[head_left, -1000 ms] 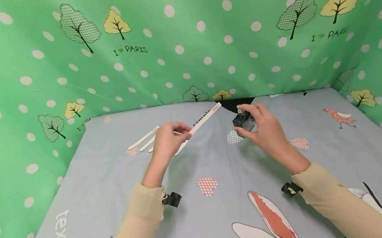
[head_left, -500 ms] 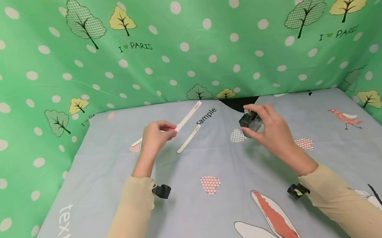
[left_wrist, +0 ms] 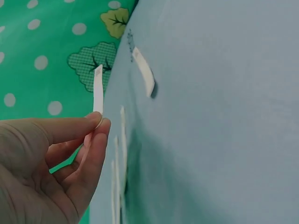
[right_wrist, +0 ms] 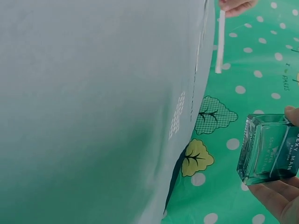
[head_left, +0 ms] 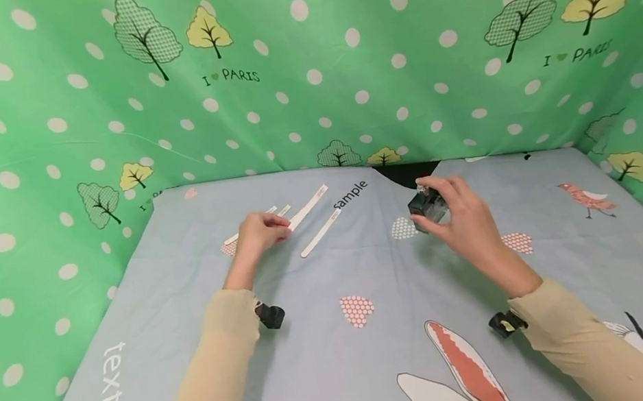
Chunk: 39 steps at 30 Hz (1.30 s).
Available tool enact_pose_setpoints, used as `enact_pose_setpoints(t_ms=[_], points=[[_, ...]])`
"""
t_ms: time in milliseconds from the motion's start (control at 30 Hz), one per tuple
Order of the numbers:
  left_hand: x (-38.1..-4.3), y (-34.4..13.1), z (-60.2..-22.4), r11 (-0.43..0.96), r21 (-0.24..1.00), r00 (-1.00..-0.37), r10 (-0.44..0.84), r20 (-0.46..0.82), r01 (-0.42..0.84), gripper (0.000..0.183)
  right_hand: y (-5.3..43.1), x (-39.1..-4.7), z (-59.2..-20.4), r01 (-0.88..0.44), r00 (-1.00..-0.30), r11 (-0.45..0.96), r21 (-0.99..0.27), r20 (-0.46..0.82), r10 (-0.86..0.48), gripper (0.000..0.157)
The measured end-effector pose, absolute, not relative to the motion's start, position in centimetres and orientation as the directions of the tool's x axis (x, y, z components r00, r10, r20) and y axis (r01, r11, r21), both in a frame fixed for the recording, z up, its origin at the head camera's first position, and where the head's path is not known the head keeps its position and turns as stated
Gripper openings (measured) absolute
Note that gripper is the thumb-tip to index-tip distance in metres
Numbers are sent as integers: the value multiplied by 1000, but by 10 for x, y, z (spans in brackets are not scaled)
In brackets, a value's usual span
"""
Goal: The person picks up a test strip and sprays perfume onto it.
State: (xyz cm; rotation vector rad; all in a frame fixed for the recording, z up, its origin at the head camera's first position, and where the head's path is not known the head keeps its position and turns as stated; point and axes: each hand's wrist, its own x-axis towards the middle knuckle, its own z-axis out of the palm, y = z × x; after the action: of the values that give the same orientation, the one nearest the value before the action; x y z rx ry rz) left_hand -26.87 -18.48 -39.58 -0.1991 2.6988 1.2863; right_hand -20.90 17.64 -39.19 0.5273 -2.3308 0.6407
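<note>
One green curtain (head_left: 274,48) is hanging behind and at both sides, bounding one blue-grey cloth (head_left: 382,274); room is stretching between the two hands. The right hand (head_left: 466,217) is gripping one glass bottle (right_wrist: 266,151) above the cloth, thumb opposing fingers. The left hand (head_left: 262,233) is pinching one white strip (left_wrist: 98,93). Four more are lying below: one lone strip (head_left: 320,234) between the hands, three strips (left_wrist: 124,154) beside the left, partly hidden.
</note>
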Motion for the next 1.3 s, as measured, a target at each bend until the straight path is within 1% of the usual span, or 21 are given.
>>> enact_pose_setpoints(t_ms=[133,300,600,833,967,1067,1200,1300], points=[[-269,-188,-408,632,739,-967,-69,-246,-234,20,177,-210,-392,-520,-705,797,-307,681,-197,64],[-269,-192,-418,613,749,-963,-82,-258,-253,20,178,-209,-392,-516,-710,797,-313,677,-194,64],[-268,-203,-414,649,724,-971,-119,-206,-233,20,180,-209,-390,-519,-704,799,-305,683,-197,64],[-269,-218,-407,690,700,-980,-186,-77,-186,19,184,-210,-390,-517,-694,804,-294,694,-193,65],[-267,-227,-410,691,706,-975,-222,-1,-158,20,184,-211,-391,-520,-690,804,-288,696,-196,65],[-262,-232,-417,688,705,-972,-234,-4,-168,19,184,-209,-394,-519,-692,805,-289,695,-197,65],[-255,-236,-425,696,688,-970,-236,-52,-206,18,183,-206,-396,-523,-690,800,-294,696,-196,65],[-254,-236,-428,711,673,-971,-232,-49,-204,18,183,-205,-396,-524,-691,797,-301,697,-191,65]])
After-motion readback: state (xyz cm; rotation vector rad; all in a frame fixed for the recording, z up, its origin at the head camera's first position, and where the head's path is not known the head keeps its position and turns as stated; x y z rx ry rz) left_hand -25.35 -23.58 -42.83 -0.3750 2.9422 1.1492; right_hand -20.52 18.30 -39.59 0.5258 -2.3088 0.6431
